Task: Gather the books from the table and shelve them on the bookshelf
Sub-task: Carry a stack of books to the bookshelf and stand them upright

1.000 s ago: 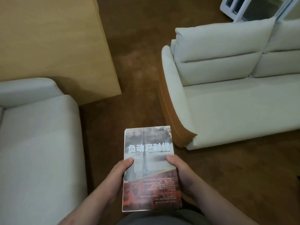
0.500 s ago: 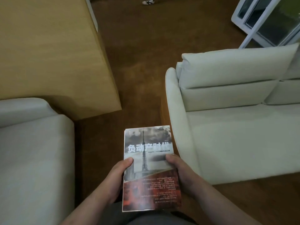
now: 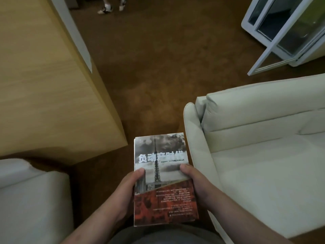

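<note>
Paperback book [image 3: 160, 155] is held flat and cover up, low in front of the torso, title end away from me; left hand [image 3: 126, 194] clamps its left long edge, thumb over the cover, fingers underneath and out of sight; right hand [image 3: 195, 187] clamps the right edge the same way; neither hand is spread; I read the two-sided hold as a carrying grip that keeps the book level; cannot tell if more books lie under the top cover; so the task's thing is in the hands, off any table, not yet shelved; no table in view; ahead-left is a tall wooden cabinet [image 3: 44, 85], plain side panel toward me, possibly the bookshelf, shelves not visible; cream sofa [image 3: 263, 155] on the right, its armrest just beside the book; second pale seat [image 3: 31, 199] lower left; brown carpet [image 3: 149, 76] runs forward between them, likely the route; the gap between sofa arm and cabinet corner is the tight spot, I judge; white-framed glass door [image 3: 281, 32] upper right; another person's shoes [image 3: 112, 7] at the top edge, well apart, might cross the path.
</note>
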`<state>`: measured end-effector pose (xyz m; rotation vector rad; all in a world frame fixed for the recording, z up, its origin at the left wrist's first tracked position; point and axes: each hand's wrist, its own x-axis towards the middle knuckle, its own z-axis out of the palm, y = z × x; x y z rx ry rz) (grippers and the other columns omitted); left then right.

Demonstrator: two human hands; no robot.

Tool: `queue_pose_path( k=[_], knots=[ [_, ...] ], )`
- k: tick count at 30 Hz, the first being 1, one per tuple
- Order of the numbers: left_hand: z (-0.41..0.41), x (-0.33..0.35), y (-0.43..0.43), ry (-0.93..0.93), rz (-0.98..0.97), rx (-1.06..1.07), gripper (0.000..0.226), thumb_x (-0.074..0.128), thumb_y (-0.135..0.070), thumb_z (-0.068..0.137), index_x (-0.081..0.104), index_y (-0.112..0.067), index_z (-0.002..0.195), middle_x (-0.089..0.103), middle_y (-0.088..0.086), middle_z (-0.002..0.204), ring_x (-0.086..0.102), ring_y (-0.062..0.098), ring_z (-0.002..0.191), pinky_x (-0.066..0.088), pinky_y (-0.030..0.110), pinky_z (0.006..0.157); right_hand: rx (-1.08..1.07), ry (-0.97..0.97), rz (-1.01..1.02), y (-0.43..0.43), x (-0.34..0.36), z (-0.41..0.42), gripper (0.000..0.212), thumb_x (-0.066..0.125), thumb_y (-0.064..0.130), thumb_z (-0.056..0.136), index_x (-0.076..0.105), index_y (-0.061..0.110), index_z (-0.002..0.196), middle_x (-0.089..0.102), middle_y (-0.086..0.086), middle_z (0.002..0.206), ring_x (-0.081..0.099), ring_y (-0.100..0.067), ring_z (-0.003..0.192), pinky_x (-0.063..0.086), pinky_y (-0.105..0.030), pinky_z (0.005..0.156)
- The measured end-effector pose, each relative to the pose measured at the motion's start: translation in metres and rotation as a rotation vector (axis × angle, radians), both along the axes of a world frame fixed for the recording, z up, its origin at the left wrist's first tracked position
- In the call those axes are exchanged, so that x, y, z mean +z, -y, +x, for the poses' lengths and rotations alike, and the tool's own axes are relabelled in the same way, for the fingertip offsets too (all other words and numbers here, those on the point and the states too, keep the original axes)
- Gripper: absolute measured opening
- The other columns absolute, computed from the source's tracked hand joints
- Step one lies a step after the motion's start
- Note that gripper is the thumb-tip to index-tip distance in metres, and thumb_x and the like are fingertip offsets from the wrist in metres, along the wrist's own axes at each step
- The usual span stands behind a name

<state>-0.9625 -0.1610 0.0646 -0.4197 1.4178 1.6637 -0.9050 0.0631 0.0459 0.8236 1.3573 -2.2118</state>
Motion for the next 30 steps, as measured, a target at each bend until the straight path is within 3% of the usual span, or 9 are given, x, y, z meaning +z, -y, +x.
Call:
queue_pose_path(
  k=[3,5,8,12,16,19,21,24,30],
  knots=[
    [-0.05,0.002,-0.011,0.049,0.01,0.005,0.056,0.056,-0.046,0.085,0.061,-0.009,0.127,0.071,0.022,0.118,0.069,0.04,0.108,0.042,0.056,0.108,-0.029,-0.005,-0.024,-0.008,-0.001,-0.04,0.077,0.075,0.046,0.072,0.057,0.003,0.134,0.067,-0.027,0.126,0.065,-0.046,0.115,0.046,-0.059,0.108],
    [-0.079,0.002,-0.021,0.088,0.03,-0.013,0.056,0.054,-0.045,0.087,0.06,-0.009,0.129,0.069,0.024,0.121,0.066,0.042,0.112,0.04,0.058,0.109,-0.059,-0.016,-0.03,-0.018,0.0,-0.066,0.072,0.075,0.045,0.074,0.058,0.005,0.132,0.069,-0.026,0.123,0.066,-0.045,0.111,0.047,-0.059,0.107],
    [-0.12,-0.001,-0.043,0.079,0.012,-0.053,0.054,0.051,-0.047,0.09,0.061,-0.01,0.126,0.07,0.023,0.12,0.066,0.042,0.112,0.041,0.058,0.109,-0.1,-0.01,-0.046,-0.039,-0.002,-0.107,0.062,0.074,0.04,0.072,0.06,0.009,0.124,0.073,-0.023,0.114,0.071,-0.039,0.1,0.054,-0.053,0.096],
    [-0.183,-0.004,-0.083,-0.011,-0.06,-0.084,0.059,0.056,-0.049,0.081,0.061,-0.009,0.124,0.074,0.018,0.112,0.072,0.037,0.102,0.051,0.049,0.095,-0.142,-0.019,-0.055,-0.074,-0.011,-0.164,0.049,0.064,0.037,0.076,0.061,0.009,0.116,0.077,-0.017,0.1,0.074,-0.031,0.086,0.059,-0.041,0.075],
    [-0.247,-0.006,-0.125,-0.011,-0.068,-0.113,0.057,0.054,-0.048,0.083,0.062,-0.009,0.124,0.075,0.017,0.111,0.073,0.034,0.099,0.053,0.041,0.083,-0.123,-0.016,-0.016,-0.113,-0.012,-0.228,0.06,0.064,0.04,0.079,0.058,0.007,0.128,0.072,-0.023,0.117,0.072,-0.039,0.102,0.058,-0.049,0.09],
    [-0.29,-0.004,-0.146,-0.012,-0.064,-0.134,0.055,0.056,-0.054,0.088,0.065,-0.013,0.124,0.072,0.017,0.118,0.07,0.036,0.108,0.048,0.051,0.099,-0.127,-0.004,0.003,-0.136,-0.012,-0.272,0.058,0.064,0.042,0.08,0.06,0.011,0.129,0.069,-0.024,0.125,0.067,-0.044,0.113,0.052,-0.056,0.102],
    [-0.315,-0.005,-0.156,-0.033,-0.067,-0.152,0.054,0.056,-0.058,0.086,0.07,-0.018,0.118,0.071,0.017,0.122,0.067,0.037,0.113,0.039,0.058,0.109,-0.118,-0.008,0.002,-0.149,-0.009,-0.297,0.055,0.064,0.042,0.081,0.062,0.012,0.127,0.069,-0.025,0.124,0.067,-0.044,0.113,0.051,-0.057,0.102],
    [-0.351,-0.004,-0.169,-0.01,-0.058,-0.136,0.054,0.056,-0.059,0.085,0.072,-0.018,0.116,0.07,0.019,0.123,0.065,0.04,0.116,0.036,0.061,0.111,-0.121,-0.001,-0.018,-0.164,-0.007,-0.334,0.055,0.064,0.041,0.082,0.063,0.012,0.129,0.071,-0.022,0.121,0.068,-0.043,0.112,0.054,-0.054,0.099],
    [-0.443,-0.002,-0.191,-0.01,-0.037,-0.088,0.047,0.051,-0.045,0.088,0.067,-0.007,0.112,0.073,0.023,0.11,0.074,0.035,0.093,0.056,0.044,0.087,-0.101,-0.01,0.015,-0.18,-0.008,-0.428,0.06,0.067,0.04,0.08,0.062,0.008,0.13,0.072,-0.023,0.117,0.072,-0.038,0.099,0.059,-0.043,0.082]
  ],
)
